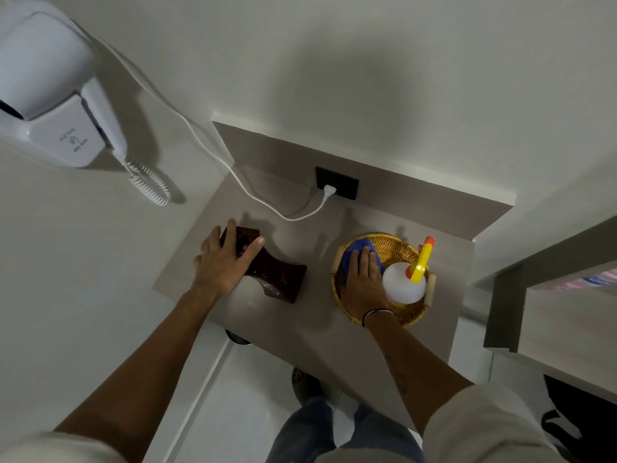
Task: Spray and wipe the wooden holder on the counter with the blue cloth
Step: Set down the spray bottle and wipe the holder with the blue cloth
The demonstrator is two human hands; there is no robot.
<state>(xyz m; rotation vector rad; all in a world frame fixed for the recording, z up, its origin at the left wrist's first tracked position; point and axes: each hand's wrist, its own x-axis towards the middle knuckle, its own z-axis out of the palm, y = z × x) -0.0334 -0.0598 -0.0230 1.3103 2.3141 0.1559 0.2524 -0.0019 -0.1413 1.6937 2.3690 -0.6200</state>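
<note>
A dark brown wooden holder (277, 275) stands on the grey counter (317, 315) at the left, with wet specks on its side. My left hand (223, 262) rests on its top, fingers wrapped over it. To the right sits a round wicker basket (394, 245). Inside it lies the blue cloth (359, 250), and my right hand (364, 282) lies flat on the cloth, fingers pressed into it. A white spray bottle (402, 285) with a yellow and orange trigger stands in the basket, just right of that hand.
A white wall-mounted hair dryer (50, 85) hangs at the upper left; its cord (207, 142) runs down to a black socket (337, 183) behind the counter. A grey ledge (547, 262) juts in at the right. My legs and the floor show below the counter's front edge.
</note>
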